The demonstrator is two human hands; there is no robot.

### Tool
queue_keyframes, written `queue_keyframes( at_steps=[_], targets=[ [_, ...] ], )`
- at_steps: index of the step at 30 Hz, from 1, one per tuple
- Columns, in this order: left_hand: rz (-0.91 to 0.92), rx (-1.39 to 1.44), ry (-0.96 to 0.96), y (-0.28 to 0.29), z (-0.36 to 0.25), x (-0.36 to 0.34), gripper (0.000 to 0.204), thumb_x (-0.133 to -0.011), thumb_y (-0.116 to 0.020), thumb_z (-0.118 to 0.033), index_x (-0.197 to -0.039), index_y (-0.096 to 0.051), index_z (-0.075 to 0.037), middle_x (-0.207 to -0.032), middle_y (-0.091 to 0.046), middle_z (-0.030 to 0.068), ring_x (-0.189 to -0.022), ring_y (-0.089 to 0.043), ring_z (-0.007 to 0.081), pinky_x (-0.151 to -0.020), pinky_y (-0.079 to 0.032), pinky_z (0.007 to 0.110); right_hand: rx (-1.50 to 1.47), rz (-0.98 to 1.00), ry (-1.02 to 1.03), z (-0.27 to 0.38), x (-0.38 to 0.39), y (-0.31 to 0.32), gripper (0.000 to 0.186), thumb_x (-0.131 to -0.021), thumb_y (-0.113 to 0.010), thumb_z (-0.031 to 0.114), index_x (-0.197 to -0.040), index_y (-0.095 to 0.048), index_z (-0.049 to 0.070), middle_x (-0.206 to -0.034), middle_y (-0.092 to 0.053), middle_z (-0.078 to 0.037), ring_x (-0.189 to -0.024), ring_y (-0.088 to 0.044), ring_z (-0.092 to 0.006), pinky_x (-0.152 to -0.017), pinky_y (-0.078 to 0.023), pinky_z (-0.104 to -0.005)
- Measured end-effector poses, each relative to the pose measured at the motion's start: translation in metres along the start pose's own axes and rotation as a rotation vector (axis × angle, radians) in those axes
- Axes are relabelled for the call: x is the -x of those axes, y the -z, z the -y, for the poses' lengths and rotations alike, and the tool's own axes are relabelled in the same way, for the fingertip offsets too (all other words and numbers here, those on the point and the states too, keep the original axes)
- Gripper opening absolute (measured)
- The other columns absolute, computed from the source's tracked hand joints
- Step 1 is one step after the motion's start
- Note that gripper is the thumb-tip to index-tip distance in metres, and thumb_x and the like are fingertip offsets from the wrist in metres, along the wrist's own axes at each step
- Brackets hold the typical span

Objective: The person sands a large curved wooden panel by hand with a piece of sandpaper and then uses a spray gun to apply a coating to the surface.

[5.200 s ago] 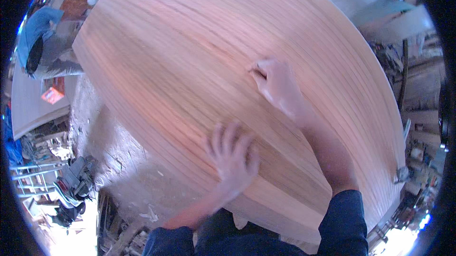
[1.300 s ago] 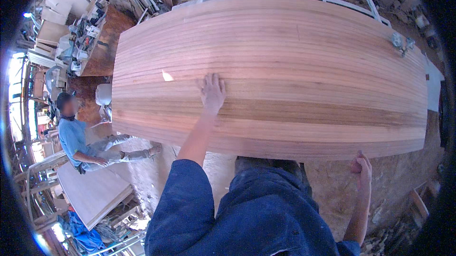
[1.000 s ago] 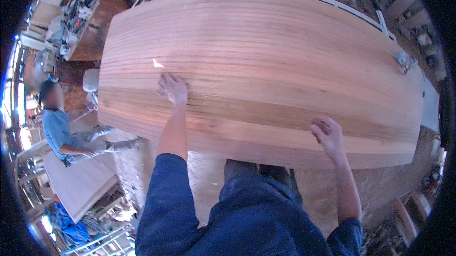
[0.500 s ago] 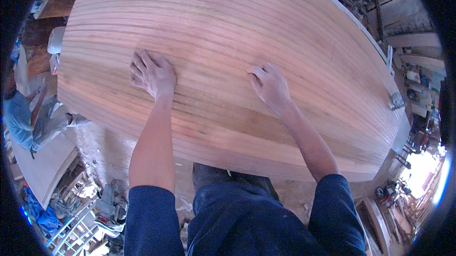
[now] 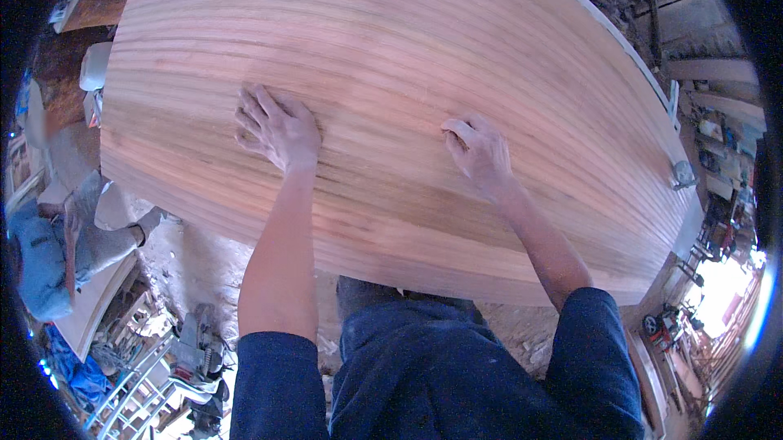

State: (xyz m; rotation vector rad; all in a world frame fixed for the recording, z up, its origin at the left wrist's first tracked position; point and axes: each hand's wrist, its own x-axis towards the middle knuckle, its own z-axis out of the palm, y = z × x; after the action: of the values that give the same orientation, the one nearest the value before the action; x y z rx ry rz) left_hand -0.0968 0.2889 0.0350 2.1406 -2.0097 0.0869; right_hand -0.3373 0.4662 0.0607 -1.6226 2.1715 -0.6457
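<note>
Wooden panel [image 5: 383, 57] lies under the spread left hand [image 5: 281, 130] and curled right hand [image 5: 483, 153], its grip unclear.

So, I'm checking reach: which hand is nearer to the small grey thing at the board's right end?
Right. The right hand is near the middle of the board, left of the small grey thing; the left hand is farther left.

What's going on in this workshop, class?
Someone in a dark blue shirt stands at a large wooden panel. The left hand lies spread on its surface. The right hand is curled over the panel; whether it holds anything small is unclear. A co-worker in blue is near the panel's left end.
</note>
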Motion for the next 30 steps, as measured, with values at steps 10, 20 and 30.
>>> queue_keyframes(
  at_steps=[10,20,30],
  targets=[
    [0.054,0.027,0.014,0.003,-0.001,-0.001,0.056,-0.1,-0.04,-0.037,-0.15,-0.038,-0.009,-0.161,-0.029,0.0133,-0.146,-0.023,0.0374,-0.114,-0.016,0.062,0.009,-0.133,0.058,0.011,0.006,-0.005,0.01,-0.087,-0.07,0.018,-0.095,-0.07,0.013,-0.089,-0.065,-0.01,-0.084,-0.064,-0.0309,-0.07,-0.052,-0.0435],
    [0.019,0.035,-0.026,0.003,0.002,0.001,0.057,-0.1,-0.041,-0.036,-0.15,-0.038,-0.007,-0.16,-0.03,0.0139,-0.146,-0.025,0.0373,-0.114,-0.016,0.062,0.067,-0.063,0.132,0.033,-0.017,-0.019,0.009,-0.087,-0.068,0.017,-0.095,-0.07,0.013,-0.092,-0.066,-0.009,-0.086,-0.064,-0.0312,-0.072,-0.053,-0.0433],
    [0.041,0.049,-0.047,0.006,-0.01,0.003,0.056,-0.102,-0.037,-0.036,-0.15,-0.037,-0.007,-0.161,-0.027,0.0155,-0.147,-0.022,0.0383,-0.114,-0.016,0.064,0.153,0.01,0.111,0.047,-0.037,-0.028,0.013,-0.088,-0.068,0.017,-0.101,-0.07,0.013,-0.1,-0.068,-0.009,-0.089,-0.065,-0.0316,-0.079,-0.054,-0.0426]
  ],
)
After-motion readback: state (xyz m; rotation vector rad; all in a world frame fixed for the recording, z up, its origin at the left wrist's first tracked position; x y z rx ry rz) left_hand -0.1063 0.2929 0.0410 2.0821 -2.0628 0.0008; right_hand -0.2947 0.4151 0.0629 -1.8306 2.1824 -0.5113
